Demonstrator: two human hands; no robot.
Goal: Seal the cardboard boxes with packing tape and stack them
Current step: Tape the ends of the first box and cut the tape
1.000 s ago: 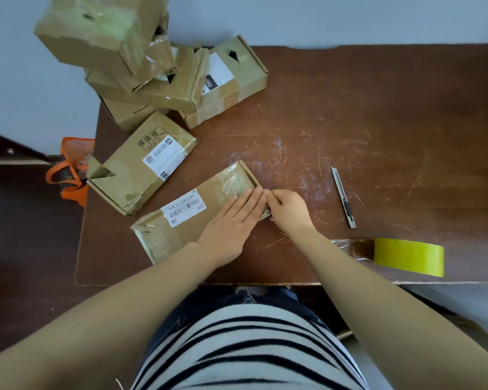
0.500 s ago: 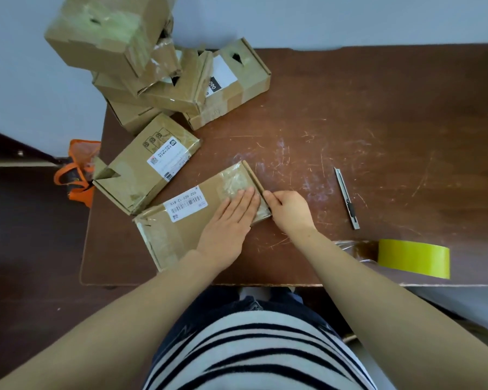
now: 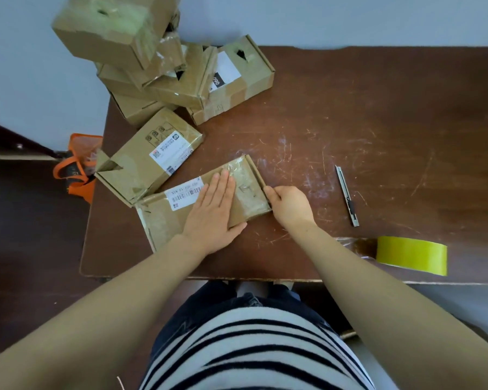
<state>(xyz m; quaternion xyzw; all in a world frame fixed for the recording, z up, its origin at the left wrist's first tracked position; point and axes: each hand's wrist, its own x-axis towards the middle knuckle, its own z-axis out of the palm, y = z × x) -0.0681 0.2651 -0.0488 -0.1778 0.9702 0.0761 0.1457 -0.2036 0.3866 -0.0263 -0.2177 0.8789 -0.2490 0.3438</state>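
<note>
Starting at the far left, I see an orange bag (image 3: 79, 170) on the floor, just beside the left edge of the desk (image 3: 378, 122). Behind it, on the back left corner of the desk, several cardboard boxes form a loose stack (image 3: 141, 57). Some of them are tilted and have shiny tape on their flaps.

In front of the stack lies a medium box (image 3: 150, 161) with a white shipping label on top, and one of its end flaps stands open. Its near corner meets the flat box (image 3: 166, 220), which lies diagonally at the front left part of the desk. The flat box has a barcode label, and clear tape covers its right end.

The left hand (image 3: 212, 212) rests flat on top of this flat box. Its fingers (image 3: 223, 190) are straight and together, reach up to the taped part and grip nothing. The right hand (image 3: 289, 205) is at the right end of the same box, where its fingers (image 3: 271, 192) are curled and pinch the end edge.

To the right, well apart from the hand, a slim utility knife (image 3: 347, 197) lies on the scratched desk surface. Further right, near the front edge, sits the yellow roll of packing tape (image 3: 412, 256). Its loose brownish end points left, toward the right forearm.
</note>
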